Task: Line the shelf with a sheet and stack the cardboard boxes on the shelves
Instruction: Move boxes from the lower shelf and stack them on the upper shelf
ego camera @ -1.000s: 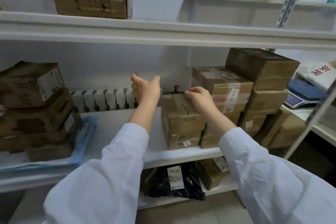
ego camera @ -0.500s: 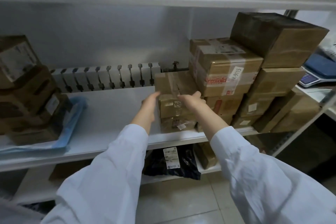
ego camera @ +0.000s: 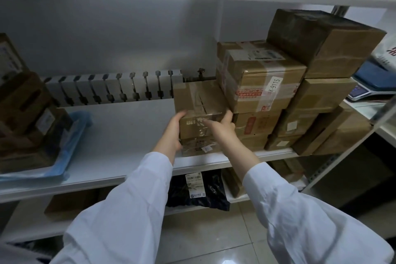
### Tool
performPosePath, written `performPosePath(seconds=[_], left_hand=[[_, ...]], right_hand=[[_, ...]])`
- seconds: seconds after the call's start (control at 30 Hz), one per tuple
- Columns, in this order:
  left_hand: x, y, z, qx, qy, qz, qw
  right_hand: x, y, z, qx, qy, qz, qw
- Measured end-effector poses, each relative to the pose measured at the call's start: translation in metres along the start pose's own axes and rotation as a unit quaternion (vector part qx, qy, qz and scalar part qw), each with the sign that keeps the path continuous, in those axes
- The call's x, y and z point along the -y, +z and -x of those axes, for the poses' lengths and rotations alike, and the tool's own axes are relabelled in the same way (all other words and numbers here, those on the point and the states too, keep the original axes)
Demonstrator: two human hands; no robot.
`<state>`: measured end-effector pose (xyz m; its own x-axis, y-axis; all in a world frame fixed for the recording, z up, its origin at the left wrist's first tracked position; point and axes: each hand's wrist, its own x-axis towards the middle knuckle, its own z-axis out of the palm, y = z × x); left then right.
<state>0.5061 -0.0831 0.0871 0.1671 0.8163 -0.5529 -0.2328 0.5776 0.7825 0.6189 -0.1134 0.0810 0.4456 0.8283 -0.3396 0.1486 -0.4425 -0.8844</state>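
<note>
A person in white sleeves [ego camera: 120, 210] holds a small cardboard box [ego camera: 199, 98] at the front edge of the white middle shelf [ego camera: 128, 135], right of its centre. The left hand [ego camera: 173, 133] cups the box's left side and the right hand [ego camera: 222, 128] wraps its right front corner, thumb across the taped front face, so the grip of both hands is closed on the box from either side. The box sits on top of a lower taped box [ego camera: 199, 147] that rests on the shelf.

Just to its right, touching it, stands a stack of cartons filling the shelf's right end, among them one labelled K-9115 [ego camera: 257, 77] and a dark carton [ego camera: 321, 43] on top. At the shelf's left end a blue sheet [ego camera: 72, 135] lies under another stack of brown boxes [ego camera: 25, 113]. A white ribbed radiator [ego camera: 111, 90] runs along the back edge between the two stacks. On the shelf below lies a black mailer bag [ego camera: 199, 188] with a white label. A weighing scale [ego camera: 364, 90] shows beyond the right end.
</note>
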Motion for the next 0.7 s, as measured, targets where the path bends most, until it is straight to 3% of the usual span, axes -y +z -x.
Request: performPosePath(seconds=[0.2,0.33,0.57,0.7], left_hand=[[0.004,-0.011,-0.017,-0.029,0.041,0.019,0.999],[0.004,-0.023,-0.024,-0.062,0.062,0.088,0.992],[0.002,-0.04,-0.032,-0.074,0.093,0.162,0.98],[-0.001,-0.039,-0.036,-0.042,0.086,0.184,0.978]], right_hand=[[-0.006,-0.005,-0.003,-0.016,-0.054,0.026,0.998],[-0.006,-0.004,-0.007,-0.005,-0.061,-0.055,0.997],[-0.014,0.009,-0.029,-0.001,0.08,0.058,0.995],[-0.014,0.013,-0.038,-0.014,0.1,0.061,0.993]])
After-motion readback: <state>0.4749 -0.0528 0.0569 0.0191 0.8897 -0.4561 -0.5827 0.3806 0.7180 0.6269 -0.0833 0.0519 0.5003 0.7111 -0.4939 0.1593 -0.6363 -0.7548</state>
